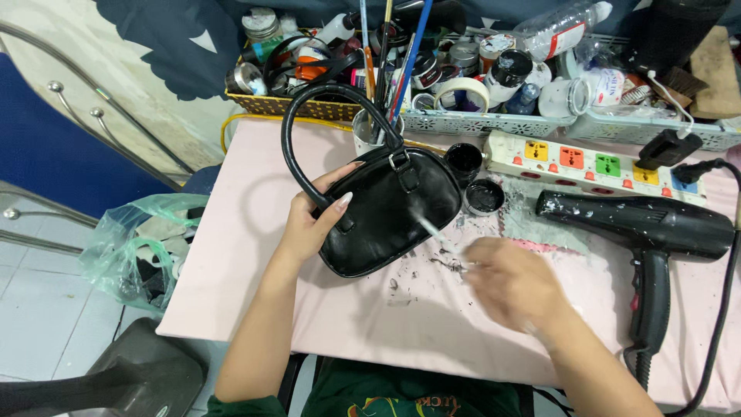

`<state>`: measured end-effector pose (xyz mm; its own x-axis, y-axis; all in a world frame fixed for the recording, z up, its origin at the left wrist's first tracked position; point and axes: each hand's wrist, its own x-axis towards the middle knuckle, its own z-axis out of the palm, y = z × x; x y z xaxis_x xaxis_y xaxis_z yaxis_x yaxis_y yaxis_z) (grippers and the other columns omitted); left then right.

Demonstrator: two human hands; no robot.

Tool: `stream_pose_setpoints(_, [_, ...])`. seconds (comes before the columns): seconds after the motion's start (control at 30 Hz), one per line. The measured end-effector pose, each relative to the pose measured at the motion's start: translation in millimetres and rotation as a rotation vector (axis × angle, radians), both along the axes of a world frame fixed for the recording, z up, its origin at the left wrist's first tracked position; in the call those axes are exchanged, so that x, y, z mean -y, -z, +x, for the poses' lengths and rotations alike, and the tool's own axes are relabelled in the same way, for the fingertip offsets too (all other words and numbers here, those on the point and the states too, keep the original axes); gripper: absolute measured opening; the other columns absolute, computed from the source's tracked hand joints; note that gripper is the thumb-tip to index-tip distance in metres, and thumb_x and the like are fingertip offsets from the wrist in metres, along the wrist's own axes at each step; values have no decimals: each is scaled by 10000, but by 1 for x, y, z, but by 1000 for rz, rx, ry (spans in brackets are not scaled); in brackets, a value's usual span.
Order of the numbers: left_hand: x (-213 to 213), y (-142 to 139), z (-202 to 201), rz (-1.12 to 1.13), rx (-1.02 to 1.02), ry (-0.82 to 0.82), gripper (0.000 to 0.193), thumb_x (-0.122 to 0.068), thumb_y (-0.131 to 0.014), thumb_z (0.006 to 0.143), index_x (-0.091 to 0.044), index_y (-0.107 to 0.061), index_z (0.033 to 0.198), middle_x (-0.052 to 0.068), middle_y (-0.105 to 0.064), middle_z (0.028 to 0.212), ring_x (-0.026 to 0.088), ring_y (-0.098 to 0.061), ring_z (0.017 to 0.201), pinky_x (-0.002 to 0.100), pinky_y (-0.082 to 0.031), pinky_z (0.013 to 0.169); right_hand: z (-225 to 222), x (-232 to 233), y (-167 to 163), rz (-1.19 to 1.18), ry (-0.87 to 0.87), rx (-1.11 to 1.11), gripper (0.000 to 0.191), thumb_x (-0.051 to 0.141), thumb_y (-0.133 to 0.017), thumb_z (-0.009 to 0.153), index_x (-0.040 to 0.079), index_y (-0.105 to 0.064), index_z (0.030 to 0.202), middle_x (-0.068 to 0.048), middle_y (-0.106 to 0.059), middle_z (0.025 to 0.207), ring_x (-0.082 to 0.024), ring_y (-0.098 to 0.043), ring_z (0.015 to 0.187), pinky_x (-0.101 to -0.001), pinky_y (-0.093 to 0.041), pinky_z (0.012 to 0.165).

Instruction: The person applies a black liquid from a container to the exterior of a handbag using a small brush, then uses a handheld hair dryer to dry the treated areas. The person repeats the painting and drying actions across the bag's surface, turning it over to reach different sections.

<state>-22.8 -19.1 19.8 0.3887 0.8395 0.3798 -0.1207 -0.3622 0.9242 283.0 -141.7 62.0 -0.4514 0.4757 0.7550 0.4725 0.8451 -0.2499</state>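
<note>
A pale pink counter (255, 255) carries a black handbag (390, 208), a black hair dryer (644, 232), a white power strip (594, 164), two open pots of black paint (483, 196), white baskets (494, 122) along the back edge, and dark paint flecks.

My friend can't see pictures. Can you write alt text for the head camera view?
A person's left hand holds a shiny black handbag on a pink table, while the blurred right hand works a thin brush beside it. A black hair dryer lies at right.
</note>
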Motion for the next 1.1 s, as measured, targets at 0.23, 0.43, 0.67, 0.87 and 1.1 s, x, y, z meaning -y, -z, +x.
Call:
stream_pose_setpoints(0.23, [0,1,4,35,-51,-14,484,-100,-616,992,43,-551,1449,146,-628,1456,215,-585,1358,343,-418,1178,-26,-14,-24,-8,-16,192,337,2,-785,821,32,-465,922,-127,-638,979,-313,-635,861,-417,-534,721])
stream_pose_setpoints(0.43, [1,-2,6,44,-34,6,488,-125,-608,994,44,-547,1447,151,-620,1463,214,-574,1374,342,-407,1186,-29,-17,-31,-66,-19,201,294,5,-768,817,40,-496,924,-118,-638,945,-311,-630,828,-410,-492,696])
stream_pose_setpoints(0.67, [1,-3,7,19,-48,11,490,-137,-617,992,39,-557,1446,148,-632,1452,205,-589,1347,339,-423,1168,-33,-26,-45,-152,-78,124,271,4,-740,864,35,-479,930,-108,-622,947,-320,-622,848,-426,-506,716])
stream_pose_setpoints(0.87, [0,-2,8,44,-21,19,495,-136,-613,992,35,-544,1452,145,-616,1467,207,-576,1370,344,-410,1185,-36,-32,-43,-6,-87,285,264,58,-748,817,29,-526,957,-117,-626,1005,-318,-631,896,-425,-522,725])
stream_pose_setpoints(1.1, [1,-3,9,31,-40,30,489,-142,-615,991,32,-559,1444,145,-626,1462,214,-588,1359,342,-420,1174,-19,-23,-37,-46,-62,147,262,34,-762,901,29,-509,972,-94,-623,991,-276,-615,898,-385,-498,768])
